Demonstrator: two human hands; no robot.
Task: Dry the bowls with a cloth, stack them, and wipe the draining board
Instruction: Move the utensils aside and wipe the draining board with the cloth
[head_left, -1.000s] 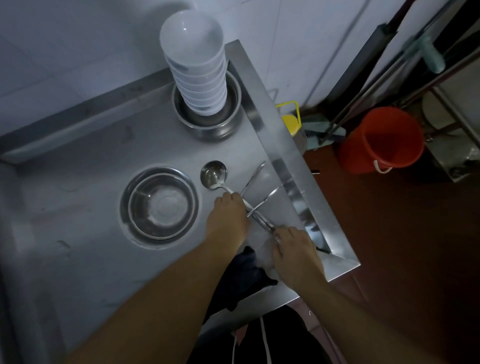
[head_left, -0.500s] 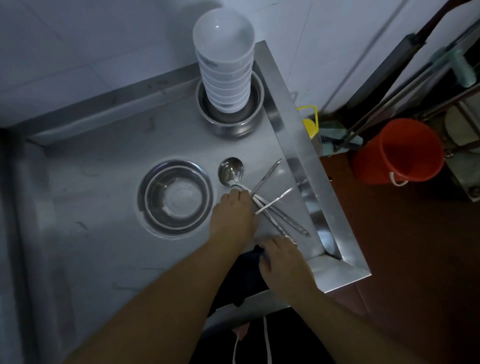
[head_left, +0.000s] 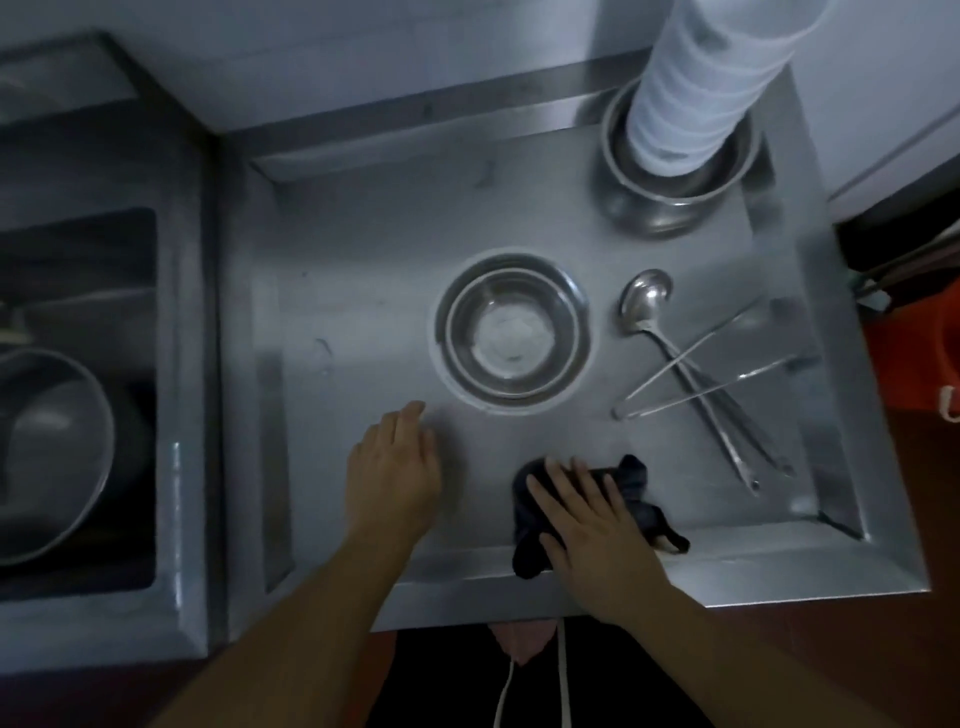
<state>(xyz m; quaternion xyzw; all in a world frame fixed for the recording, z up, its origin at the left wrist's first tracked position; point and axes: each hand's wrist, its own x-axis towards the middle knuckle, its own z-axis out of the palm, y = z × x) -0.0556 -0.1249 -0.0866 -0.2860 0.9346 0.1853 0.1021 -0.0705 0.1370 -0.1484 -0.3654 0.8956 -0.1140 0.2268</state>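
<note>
A tall stack of white bowls (head_left: 696, 78) stands in a steel bowl (head_left: 670, 192) at the far right corner of the steel draining board (head_left: 363, 291). Two nested steel bowls (head_left: 511, 332) sit in the middle of the board. My right hand (head_left: 592, 519) lies flat on a dark cloth (head_left: 636, 488) at the board's near edge, fingers spread, pressing it down. My left hand (head_left: 395, 467) rests palm down on the bare board to the left of the cloth, holding nothing.
A ladle (head_left: 647, 301) and tongs (head_left: 706, 374) lie crossed on the right side of the board. A sink (head_left: 78, 312) at the left holds a large steel pot (head_left: 47, 452). An orange bucket (head_left: 935, 353) stands on the floor at right.
Both hands left the ladle and tongs. The left hand moved left onto the bare board; the right hand dropped flat onto the cloth. The camera view shifted left.
</note>
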